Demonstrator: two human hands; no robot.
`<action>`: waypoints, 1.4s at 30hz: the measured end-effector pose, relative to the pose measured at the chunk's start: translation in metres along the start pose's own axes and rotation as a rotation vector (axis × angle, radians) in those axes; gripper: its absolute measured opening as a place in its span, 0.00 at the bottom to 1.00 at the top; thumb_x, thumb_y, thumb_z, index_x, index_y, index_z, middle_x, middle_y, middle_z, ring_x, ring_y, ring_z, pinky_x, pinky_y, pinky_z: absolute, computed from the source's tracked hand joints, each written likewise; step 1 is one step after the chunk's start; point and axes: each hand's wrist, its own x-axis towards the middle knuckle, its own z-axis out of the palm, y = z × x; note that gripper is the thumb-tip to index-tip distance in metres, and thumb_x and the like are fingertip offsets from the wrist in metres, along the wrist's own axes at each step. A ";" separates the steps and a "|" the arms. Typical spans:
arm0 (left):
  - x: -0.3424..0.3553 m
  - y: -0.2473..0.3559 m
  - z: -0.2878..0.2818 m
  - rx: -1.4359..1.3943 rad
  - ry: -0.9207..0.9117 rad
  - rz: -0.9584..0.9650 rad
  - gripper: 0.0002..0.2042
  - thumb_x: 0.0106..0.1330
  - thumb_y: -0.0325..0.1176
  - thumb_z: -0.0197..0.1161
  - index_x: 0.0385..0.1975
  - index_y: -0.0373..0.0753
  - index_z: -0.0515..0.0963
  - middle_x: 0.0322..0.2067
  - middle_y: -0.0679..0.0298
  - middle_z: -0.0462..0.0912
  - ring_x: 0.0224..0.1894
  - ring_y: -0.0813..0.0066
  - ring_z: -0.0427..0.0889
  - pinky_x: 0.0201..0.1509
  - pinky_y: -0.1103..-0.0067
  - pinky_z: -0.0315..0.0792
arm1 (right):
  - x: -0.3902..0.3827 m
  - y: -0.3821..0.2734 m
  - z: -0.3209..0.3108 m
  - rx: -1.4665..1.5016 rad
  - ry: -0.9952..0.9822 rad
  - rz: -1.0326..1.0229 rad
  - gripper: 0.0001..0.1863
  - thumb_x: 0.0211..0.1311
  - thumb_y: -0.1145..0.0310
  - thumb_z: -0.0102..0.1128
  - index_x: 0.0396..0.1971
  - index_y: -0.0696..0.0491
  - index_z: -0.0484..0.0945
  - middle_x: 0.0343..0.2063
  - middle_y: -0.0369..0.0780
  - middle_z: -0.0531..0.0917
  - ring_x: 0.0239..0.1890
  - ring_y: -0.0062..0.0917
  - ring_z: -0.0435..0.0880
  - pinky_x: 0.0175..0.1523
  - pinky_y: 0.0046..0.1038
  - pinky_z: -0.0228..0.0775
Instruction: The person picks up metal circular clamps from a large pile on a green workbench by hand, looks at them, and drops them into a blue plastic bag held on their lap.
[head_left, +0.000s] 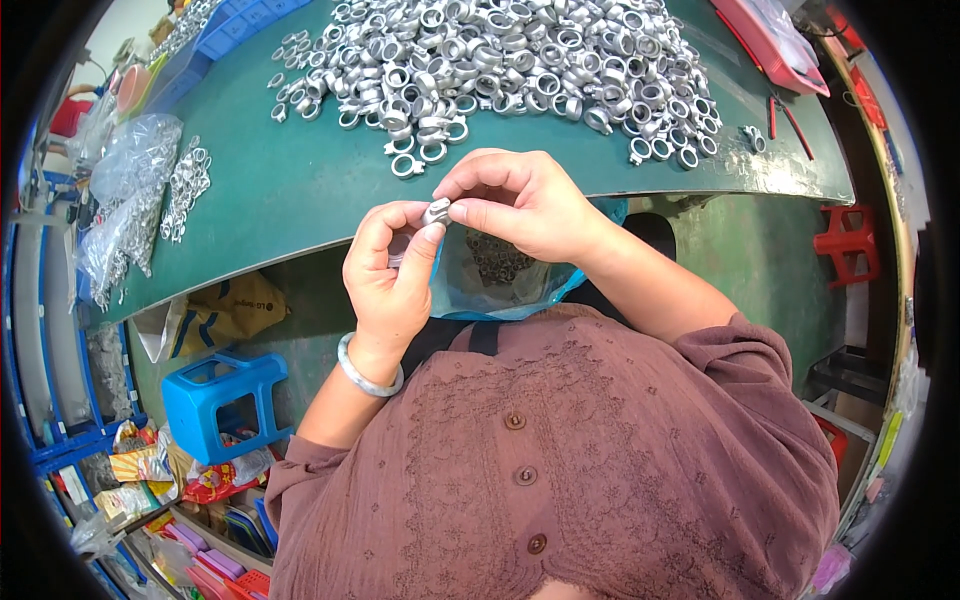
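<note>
A small silver metal ring fitting [436, 212] is held between my two hands at the center. My left hand [390, 280] grips it from the left, with thumb raised against it. My right hand [530, 210] pinches it from the right, its thumb on the metal. Beneath them, an open blue plastic bag [465, 298] contains many small dark-looking pieces [500, 258]. Beyond my hands, a large pile of similar silver rings [530, 60] covers the far part of the green table [250, 170].
Bags of small metal parts [130, 200] lie on the table's left, behind them blue bins [235, 25]. A red tray [770, 40] and red sticks [790, 125] are at right. Below are a blue stool [200, 400], red stool [845, 245] and yellow sack [230, 310].
</note>
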 end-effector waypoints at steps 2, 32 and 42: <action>0.000 0.000 -0.001 0.015 -0.005 0.024 0.07 0.57 0.21 0.55 0.36 0.32 0.71 0.31 0.68 0.74 0.31 0.87 0.70 0.34 0.91 0.65 | 0.000 0.000 0.000 0.013 0.004 0.005 0.06 0.52 0.74 0.56 0.30 0.58 0.76 0.25 0.35 0.78 0.29 0.16 0.75 0.35 0.18 0.67; -0.003 0.004 0.004 -0.174 0.034 -0.236 0.07 0.56 0.22 0.58 0.34 0.33 0.72 0.28 0.68 0.75 0.27 0.86 0.71 0.31 0.90 0.65 | -0.003 -0.001 -0.004 0.257 -0.014 0.251 0.06 0.54 0.74 0.54 0.32 0.58 0.77 0.27 0.33 0.77 0.28 0.12 0.72 0.32 0.14 0.64; -0.002 0.001 0.002 -0.368 0.028 -0.392 0.06 0.59 0.25 0.54 0.35 0.36 0.72 0.25 0.68 0.75 0.22 0.87 0.69 0.22 0.92 0.59 | -0.004 0.001 -0.002 0.224 -0.012 0.232 0.08 0.53 0.74 0.54 0.34 0.59 0.76 0.27 0.35 0.79 0.29 0.14 0.74 0.36 0.17 0.67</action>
